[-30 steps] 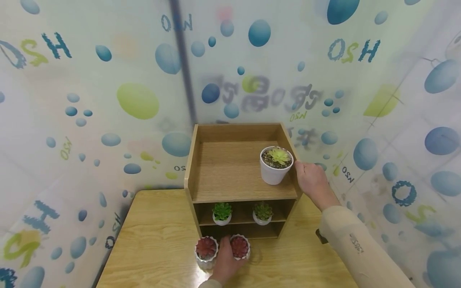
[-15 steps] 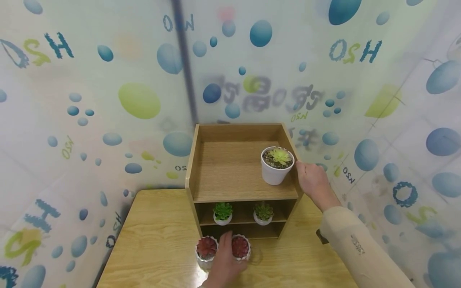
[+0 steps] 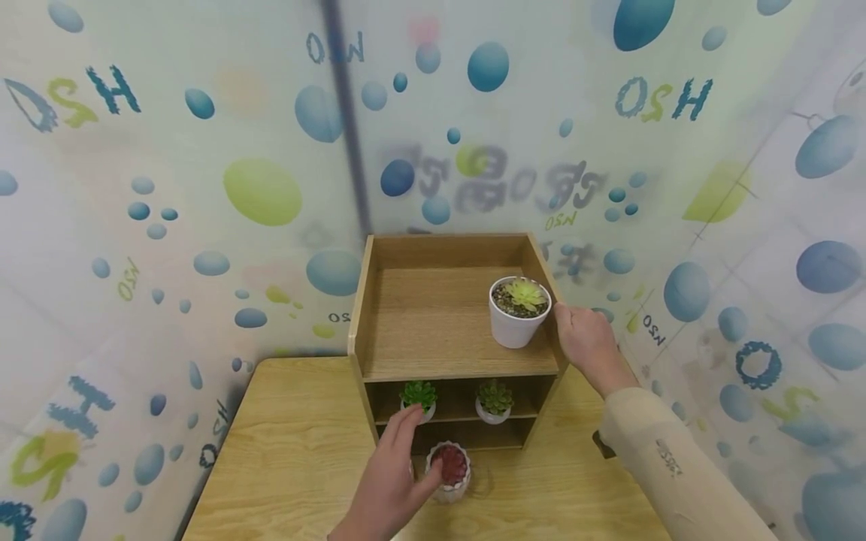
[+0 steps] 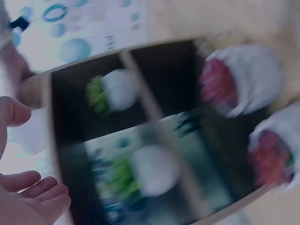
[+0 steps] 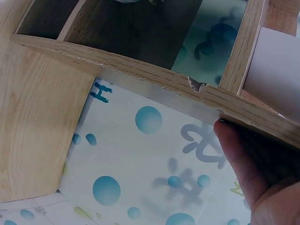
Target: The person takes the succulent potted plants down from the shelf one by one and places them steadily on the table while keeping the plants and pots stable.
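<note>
My left hand (image 3: 389, 473) is raised over the front of the wooden shelf unit (image 3: 426, 323), fingers loosely extended and holding nothing. Near its thumb stands a red succulent in a ribbed white pot (image 3: 452, 467). A second red succulent pot (image 4: 286, 145), mostly hidden by this hand in the head view, shows in the left wrist view. My right hand (image 3: 587, 342) grips the unit's right side panel; its thumb (image 5: 239, 154) lies along the panel. A yellow-green succulent in a white pot (image 3: 516, 319) sits on the upper board. Two green succulents (image 3: 418, 394) occupy the middle shelf.
The unit stands on a wood-grain table (image 3: 291, 428) against a patterned wall covering (image 3: 264, 188). A small dark object (image 3: 604, 445) lies by my right sleeve. The panel edge has a chip (image 5: 197, 84).
My left hand has come up from between the two red succulent pots, moving up and left, and its fingers have spread. My right hand has stayed on the side panel.
</note>
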Action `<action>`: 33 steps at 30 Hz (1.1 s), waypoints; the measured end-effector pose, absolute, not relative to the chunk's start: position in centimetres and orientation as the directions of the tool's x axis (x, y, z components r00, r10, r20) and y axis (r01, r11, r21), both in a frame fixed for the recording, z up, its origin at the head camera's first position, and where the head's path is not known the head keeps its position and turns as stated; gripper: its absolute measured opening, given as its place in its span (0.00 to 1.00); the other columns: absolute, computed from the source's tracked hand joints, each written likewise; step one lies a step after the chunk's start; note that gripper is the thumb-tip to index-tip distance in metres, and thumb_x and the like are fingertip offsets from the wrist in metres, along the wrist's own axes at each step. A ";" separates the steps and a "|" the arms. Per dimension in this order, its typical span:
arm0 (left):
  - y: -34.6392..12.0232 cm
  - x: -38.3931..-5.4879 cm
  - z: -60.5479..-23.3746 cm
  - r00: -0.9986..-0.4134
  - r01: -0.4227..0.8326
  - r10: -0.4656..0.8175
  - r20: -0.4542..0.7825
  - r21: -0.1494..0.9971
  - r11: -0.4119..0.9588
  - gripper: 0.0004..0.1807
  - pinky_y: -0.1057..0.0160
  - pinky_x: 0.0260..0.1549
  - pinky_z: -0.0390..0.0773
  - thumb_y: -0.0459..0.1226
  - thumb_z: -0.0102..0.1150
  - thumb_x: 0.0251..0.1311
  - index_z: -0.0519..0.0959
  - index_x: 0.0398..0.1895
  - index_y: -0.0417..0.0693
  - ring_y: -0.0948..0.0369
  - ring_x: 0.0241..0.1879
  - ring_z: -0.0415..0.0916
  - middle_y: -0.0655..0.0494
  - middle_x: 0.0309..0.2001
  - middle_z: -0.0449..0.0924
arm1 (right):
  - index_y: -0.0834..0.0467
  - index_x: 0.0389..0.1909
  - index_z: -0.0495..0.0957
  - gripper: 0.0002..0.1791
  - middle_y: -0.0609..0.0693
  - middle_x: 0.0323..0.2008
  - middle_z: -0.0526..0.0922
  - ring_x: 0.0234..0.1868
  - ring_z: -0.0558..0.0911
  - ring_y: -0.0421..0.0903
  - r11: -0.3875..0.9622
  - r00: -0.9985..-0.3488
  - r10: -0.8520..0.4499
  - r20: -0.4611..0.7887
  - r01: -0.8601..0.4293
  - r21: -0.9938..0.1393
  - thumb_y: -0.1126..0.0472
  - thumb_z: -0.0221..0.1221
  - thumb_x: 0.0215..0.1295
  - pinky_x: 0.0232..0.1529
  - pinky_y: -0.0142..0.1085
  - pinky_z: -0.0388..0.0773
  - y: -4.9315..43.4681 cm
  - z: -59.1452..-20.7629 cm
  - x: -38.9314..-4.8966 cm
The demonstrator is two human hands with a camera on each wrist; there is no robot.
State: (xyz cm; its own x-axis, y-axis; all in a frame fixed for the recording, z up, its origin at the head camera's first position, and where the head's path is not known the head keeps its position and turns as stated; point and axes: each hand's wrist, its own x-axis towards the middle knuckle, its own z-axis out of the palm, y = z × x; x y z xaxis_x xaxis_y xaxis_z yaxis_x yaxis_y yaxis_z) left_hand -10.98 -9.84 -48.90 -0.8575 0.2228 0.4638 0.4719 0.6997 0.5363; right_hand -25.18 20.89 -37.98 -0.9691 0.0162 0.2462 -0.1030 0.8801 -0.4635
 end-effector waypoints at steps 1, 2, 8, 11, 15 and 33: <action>-10.0 -11.1 -48.0 -0.838 0.496 0.224 0.498 0.522 0.694 0.39 0.51 0.50 0.84 0.37 0.75 0.54 0.70 0.68 0.35 0.48 0.61 0.77 0.41 0.65 0.72 | 0.56 0.12 0.62 0.32 0.53 0.15 0.64 0.29 0.74 0.58 0.880 -0.970 0.018 0.244 -0.100 -0.465 0.52 0.35 0.83 0.35 0.48 0.72 20.9 -38.0 -25.2; -10.3 -11.3 -47.2 -0.819 0.518 0.229 0.527 0.505 0.690 0.38 0.51 0.52 0.83 0.37 0.75 0.55 0.70 0.68 0.35 0.48 0.62 0.76 0.41 0.65 0.72 | 0.56 0.12 0.62 0.32 0.53 0.15 0.63 0.28 0.74 0.57 0.879 -0.970 0.021 0.241 -0.097 -0.466 0.52 0.35 0.83 0.34 0.47 0.72 20.9 -38.0 -25.2; -11.6 -13.3 -43.2 -0.707 0.623 0.248 0.663 0.416 0.662 0.36 0.48 0.55 0.81 0.35 0.71 0.56 0.69 0.68 0.32 0.46 0.63 0.75 0.37 0.65 0.72 | 0.57 0.12 0.63 0.33 0.53 0.15 0.64 0.29 0.75 0.58 0.879 -0.973 0.025 0.231 -0.088 -0.468 0.52 0.34 0.83 0.35 0.48 0.73 20.9 -38.0 -25.2; -12.3 -14.4 -41.9 -0.657 0.650 0.242 0.714 0.375 0.660 0.35 0.47 0.52 0.82 0.33 0.70 0.57 0.69 0.67 0.31 0.45 0.61 0.76 0.34 0.63 0.71 | 0.57 0.13 0.63 0.33 0.55 0.16 0.66 0.31 0.77 0.60 0.881 -0.974 0.014 0.228 -0.096 -0.463 0.52 0.34 0.83 0.39 0.53 0.75 20.8 -38.0 -25.3; -13.0 -15.9 -40.2 -0.624 0.657 0.217 0.751 0.353 0.666 0.32 0.45 0.52 0.81 0.30 0.70 0.57 0.71 0.65 0.30 0.43 0.60 0.76 0.34 0.64 0.71 | 0.57 0.13 0.63 0.33 0.58 0.19 0.71 0.35 0.79 0.63 0.877 -0.972 0.013 0.233 -0.101 -0.470 0.52 0.34 0.83 0.43 0.57 0.76 20.7 -38.0 -25.3; -14.8 -22.2 -36.9 -0.879 0.362 0.037 0.476 0.615 0.701 0.31 0.39 0.65 0.70 0.36 0.60 0.69 0.65 0.70 0.28 0.38 0.68 0.66 0.32 0.68 0.64 | 0.57 0.13 0.63 0.33 0.56 0.18 0.69 0.34 0.78 0.60 0.868 -0.977 0.034 0.209 -0.074 -0.490 0.51 0.34 0.83 0.42 0.54 0.76 20.9 -37.9 -25.0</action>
